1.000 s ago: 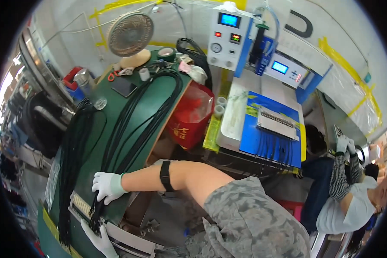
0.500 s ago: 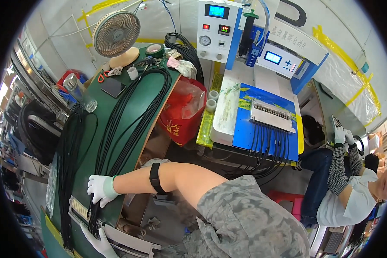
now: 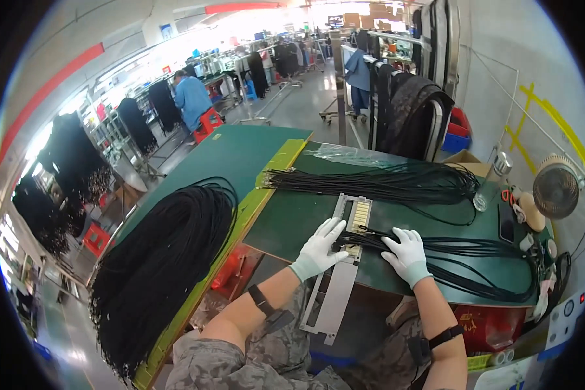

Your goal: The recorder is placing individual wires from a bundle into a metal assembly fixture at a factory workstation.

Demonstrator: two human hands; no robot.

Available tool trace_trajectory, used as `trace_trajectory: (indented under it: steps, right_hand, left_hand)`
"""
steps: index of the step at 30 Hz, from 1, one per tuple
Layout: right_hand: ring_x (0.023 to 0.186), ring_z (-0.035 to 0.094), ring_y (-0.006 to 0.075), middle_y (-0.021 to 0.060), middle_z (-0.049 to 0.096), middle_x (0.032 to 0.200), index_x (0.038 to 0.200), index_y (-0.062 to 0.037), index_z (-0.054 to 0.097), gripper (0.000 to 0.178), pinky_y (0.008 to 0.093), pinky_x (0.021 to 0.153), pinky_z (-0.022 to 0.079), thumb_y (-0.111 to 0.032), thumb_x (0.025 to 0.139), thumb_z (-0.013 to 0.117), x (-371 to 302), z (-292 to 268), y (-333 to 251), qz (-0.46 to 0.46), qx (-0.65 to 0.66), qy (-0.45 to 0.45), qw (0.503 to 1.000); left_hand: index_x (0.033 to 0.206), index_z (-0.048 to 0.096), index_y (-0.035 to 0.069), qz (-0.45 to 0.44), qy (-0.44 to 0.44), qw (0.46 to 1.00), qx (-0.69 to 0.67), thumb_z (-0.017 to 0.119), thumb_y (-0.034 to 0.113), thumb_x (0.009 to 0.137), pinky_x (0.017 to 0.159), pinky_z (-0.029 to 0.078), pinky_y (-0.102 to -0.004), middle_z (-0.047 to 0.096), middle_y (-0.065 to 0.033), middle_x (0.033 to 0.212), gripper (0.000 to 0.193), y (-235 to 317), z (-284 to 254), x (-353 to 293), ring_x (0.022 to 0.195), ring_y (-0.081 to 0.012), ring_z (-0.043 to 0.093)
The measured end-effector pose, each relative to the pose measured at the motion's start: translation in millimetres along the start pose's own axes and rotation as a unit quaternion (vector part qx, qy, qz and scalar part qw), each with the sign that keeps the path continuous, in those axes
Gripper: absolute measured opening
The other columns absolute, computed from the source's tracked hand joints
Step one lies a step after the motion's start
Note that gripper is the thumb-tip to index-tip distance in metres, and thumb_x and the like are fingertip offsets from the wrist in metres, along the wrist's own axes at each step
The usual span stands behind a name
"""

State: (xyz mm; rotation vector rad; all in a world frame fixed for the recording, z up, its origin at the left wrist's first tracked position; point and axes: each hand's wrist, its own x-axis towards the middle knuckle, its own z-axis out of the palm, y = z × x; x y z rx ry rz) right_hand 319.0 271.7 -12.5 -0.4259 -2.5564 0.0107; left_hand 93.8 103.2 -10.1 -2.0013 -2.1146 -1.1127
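Note:
Both my hands wear white gloves at a slotted metal fixture [image 3: 361, 216] with a row of pale yellow blocks, set across the green table's near edge. My left hand [image 3: 322, 249] lies at the fixture's left side with fingers and thumb apart, by the ends of several black cables [image 3: 366, 240] that cross it. Just right of the fixture, my right hand [image 3: 406, 255] is curled over those cables; its fingertips are partly hidden among them. The cables run on to the right along the table. A long grey metal plate [image 3: 335, 302] extends from the fixture toward my lap.
Another bundle of black cables [image 3: 377, 182] lies beyond the fixture. A large heap of cables [image 3: 162, 260] covers the left table, past a yellow-taped edge [image 3: 283, 156]. At the right are a glass bottle [image 3: 497, 170], a phone [image 3: 507, 223] and a fan [image 3: 555, 188].
My view has swung left, from the blue-and-white machine to the fixture and the workshop beyond. My right hand remains at the cables; my left hand is now at their ends.

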Motion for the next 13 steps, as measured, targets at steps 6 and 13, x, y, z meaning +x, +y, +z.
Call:
trace_trajectory:
  steps: [6, 13]
  right_hand:
    - [0.118, 0.047, 0.0339, 0.0166, 0.054, 0.126, 0.115, -0.0195, 0.064, 0.040, 0.0484, 0.104, 0.032, -0.036, 0.079, 0.067, -2, 0, 3, 0.027, -0.018, -0.017, 0.999]
    - [0.120, 0.046, 0.0344, 0.0165, 0.053, 0.128, 0.117, -0.0199, 0.063, 0.041, 0.0489, 0.105, 0.030, -0.037, 0.080, 0.066, -1, -1, 7, 0.045, -0.031, -0.025, 0.998]
  left_hand:
    - [0.144, 0.038, 0.008, -0.013, 0.003, 1.000, -0.002, 0.071, 0.029, 0.080, 0.109, 0.035, -0.0414, 0.037, -0.0228, 0.146, 0.075, 10, 1, -5, 0.136, -0.0377, 0.034]
    - [0.146, 0.036, 0.014, -0.036, -0.004, 0.999, -0.010, 0.071, 0.028, 0.079, 0.109, 0.035, -0.0417, 0.032, -0.0213, 0.149, 0.077, 12, 1, 0, 0.136, -0.0378, 0.034]
